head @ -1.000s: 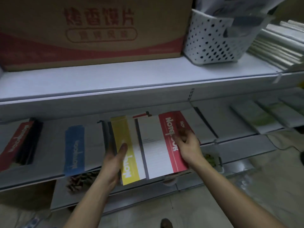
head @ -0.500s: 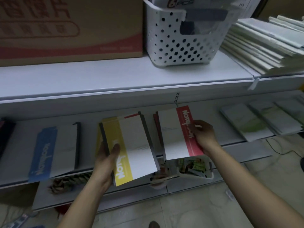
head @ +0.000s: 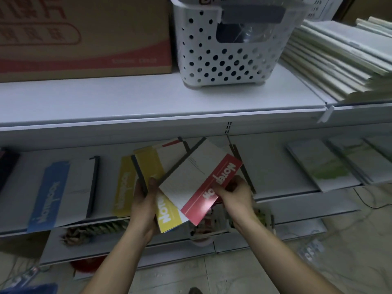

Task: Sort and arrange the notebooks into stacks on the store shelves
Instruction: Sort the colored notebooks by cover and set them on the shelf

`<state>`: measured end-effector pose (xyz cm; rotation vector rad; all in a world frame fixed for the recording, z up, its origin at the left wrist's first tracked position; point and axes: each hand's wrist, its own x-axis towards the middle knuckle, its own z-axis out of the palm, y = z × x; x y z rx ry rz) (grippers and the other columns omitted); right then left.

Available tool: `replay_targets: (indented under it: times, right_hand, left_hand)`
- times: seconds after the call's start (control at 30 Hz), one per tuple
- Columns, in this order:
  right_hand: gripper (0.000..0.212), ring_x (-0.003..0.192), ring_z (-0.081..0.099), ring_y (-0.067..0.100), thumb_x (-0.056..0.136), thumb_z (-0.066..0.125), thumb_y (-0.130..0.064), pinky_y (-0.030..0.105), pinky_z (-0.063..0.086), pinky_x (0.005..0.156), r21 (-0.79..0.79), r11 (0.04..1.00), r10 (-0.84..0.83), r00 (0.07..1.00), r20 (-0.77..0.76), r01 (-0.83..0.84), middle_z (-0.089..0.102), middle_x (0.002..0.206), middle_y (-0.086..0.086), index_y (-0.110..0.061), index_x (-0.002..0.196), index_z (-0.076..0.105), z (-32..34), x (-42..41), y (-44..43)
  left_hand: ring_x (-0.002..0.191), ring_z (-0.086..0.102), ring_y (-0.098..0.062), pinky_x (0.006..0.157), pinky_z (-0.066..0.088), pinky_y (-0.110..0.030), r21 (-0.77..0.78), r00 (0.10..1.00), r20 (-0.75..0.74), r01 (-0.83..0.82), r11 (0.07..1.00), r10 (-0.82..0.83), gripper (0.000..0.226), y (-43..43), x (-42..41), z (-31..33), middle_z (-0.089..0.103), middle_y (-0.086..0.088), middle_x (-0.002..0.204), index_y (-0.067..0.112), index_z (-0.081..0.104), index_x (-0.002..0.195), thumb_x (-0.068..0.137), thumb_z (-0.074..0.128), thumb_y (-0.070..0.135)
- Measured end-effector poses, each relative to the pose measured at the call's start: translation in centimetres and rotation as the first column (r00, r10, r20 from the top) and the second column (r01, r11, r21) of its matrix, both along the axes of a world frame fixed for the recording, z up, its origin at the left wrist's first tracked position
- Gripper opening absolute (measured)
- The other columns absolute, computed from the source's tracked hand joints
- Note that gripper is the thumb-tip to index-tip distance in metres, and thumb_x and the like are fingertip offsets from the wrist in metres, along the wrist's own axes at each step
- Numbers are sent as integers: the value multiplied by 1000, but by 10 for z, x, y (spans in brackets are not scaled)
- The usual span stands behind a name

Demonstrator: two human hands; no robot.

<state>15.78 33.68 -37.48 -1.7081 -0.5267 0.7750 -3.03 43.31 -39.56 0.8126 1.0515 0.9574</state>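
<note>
On the lower shelf (head: 275, 179), a blue-banded notebook (head: 61, 194) lay at the left with bare shelf beyond its dark spine. The left hand (head: 144, 209) was clamped on a yellow-banded notebook (head: 163, 187), thumb on its cover. The right hand (head: 237, 194) pinched a tilted red-banded notebook (head: 201, 183) overlapping the yellow one. Green-marked notebooks (head: 326, 166) lay well apart at the right.

Red-band notebook (head: 203, 185): 1. Yellow-band notebooks (head: 148, 162) (head: 125, 185): 2. Blue-band notebook (head: 61, 192): 1. Perforated white basket (head: 229, 52): 1. Cardboard carton (head: 84, 35): 1.
</note>
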Motion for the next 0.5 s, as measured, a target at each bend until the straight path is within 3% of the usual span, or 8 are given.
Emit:
replay_targets:
  times: [0.1,0.17,0.23,0.3,0.37,0.4,0.43,0.5]
  right_hand:
    - [30,87,72,8,76,87,-31,35,60,84,-85,996,34,999,11,-33,76,94,-8,-24,98,67,-4,7,-5]
    - [45,90,72,10,69,88,-42,41,59,88,-140,988,67,996,59,-58,75,99,-8,-27,104,64,-5,12,-8]
    - [67,103,66,14,70,85,-49,40,57,90,-142,989,-3,973,230,37,64,122,-2,-26,124,51,2,24,-10]
    - [79,124,52,22,81,74,-50,43,50,101,-70,994,-40,852,522,89,43,144,3,-25,145,35,15,49,-6]
    - [72,137,39,24,91,64,-48,43,40,110,-169,982,180,663,727,-81,35,153,0,-28,151,31,32,74,5]
    - [66,137,39,22,95,60,-46,39,40,109,-279,939,342,602,721,-200,37,154,-2,-30,152,31,40,82,12]
    - [58,132,46,19,98,57,-43,33,44,103,-365,880,476,578,664,-305,44,150,-3,-33,151,34,48,86,19]
    - [39,103,59,11,100,56,-36,14,45,78,-447,797,605,544,582,-407,61,122,-8,-34,139,51,56,93,27]
  left_hand:
    - [85,78,-23,58,61,-31,-28,999,0,32,999,-32,22,-1,5,-1,76,-7,107,27,58,125,109,46,35]
    - [96,77,-20,66,61,-25,73,993,-86,91,993,-85,22,-2,6,-2,75,-3,114,27,57,127,106,55,21]
    - [105,73,-12,72,57,-17,161,979,-136,170,972,-149,31,-2,6,-2,73,2,119,27,57,129,103,59,10]
    - [107,71,-6,77,56,-15,215,956,-190,265,940,-226,32,1,4,2,74,10,116,33,58,125,103,58,10]
    - [108,71,-9,84,56,-26,222,924,-236,351,910,-299,33,7,1,5,74,11,115,37,58,124,103,59,11]
    - [109,71,-11,87,56,-31,232,911,-259,380,895,-320,33,10,-1,5,74,10,116,36,58,125,103,59,12]
    - [109,71,-12,88,57,-32,237,904,-274,394,888,-328,33,12,0,7,74,11,116,36,58,127,103,60,13]
    - [103,71,-4,80,57,-20,257,914,-268,374,891,-306,31,14,2,7,75,17,110,34,58,125,103,58,12]
